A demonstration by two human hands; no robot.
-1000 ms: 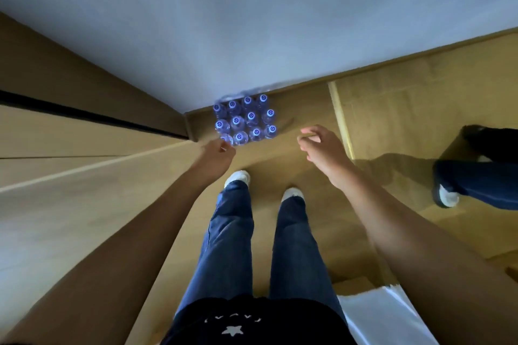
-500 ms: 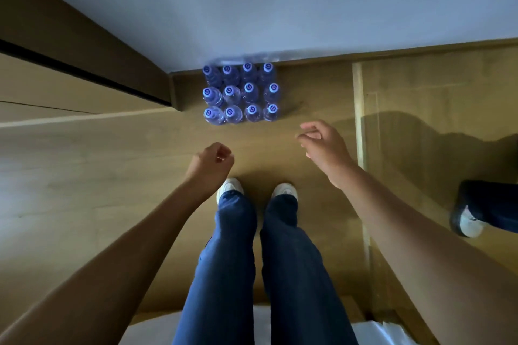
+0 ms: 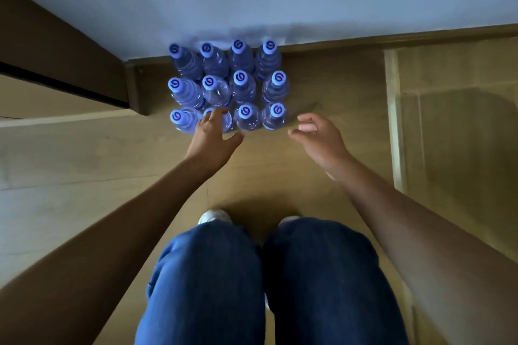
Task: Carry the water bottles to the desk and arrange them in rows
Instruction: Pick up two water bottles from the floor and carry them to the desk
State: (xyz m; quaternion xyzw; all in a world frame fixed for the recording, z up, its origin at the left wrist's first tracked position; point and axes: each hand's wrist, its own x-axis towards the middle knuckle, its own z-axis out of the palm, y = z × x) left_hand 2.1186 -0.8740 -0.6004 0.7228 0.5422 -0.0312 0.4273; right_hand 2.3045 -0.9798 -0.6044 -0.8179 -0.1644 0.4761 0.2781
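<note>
Over the front-row water bottles (image 3: 227,87) now, left hand (image 3: 210,137) newly uncurled, fingers apart; right hand (image 3: 316,137) half-open beside them.

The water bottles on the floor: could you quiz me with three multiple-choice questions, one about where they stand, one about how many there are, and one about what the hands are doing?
1. Where do the water bottles stand?
A. On a desk
B. On the floor against the wall
C. In a box

2. How many are there?
A. Six
B. Nine
C. Twelve

3. What is the left hand doing?
A. Reaching onto a front-row bottle
B. Resting on a knee
C. Carrying a bottle away

Answers:
1 B: the block sits on the wood floor at the baseboard.
2 C: three rows of four blue caps.
3 A: its fingers cover the second front cap, while the right hand hovers open and empty beside the row.
</note>
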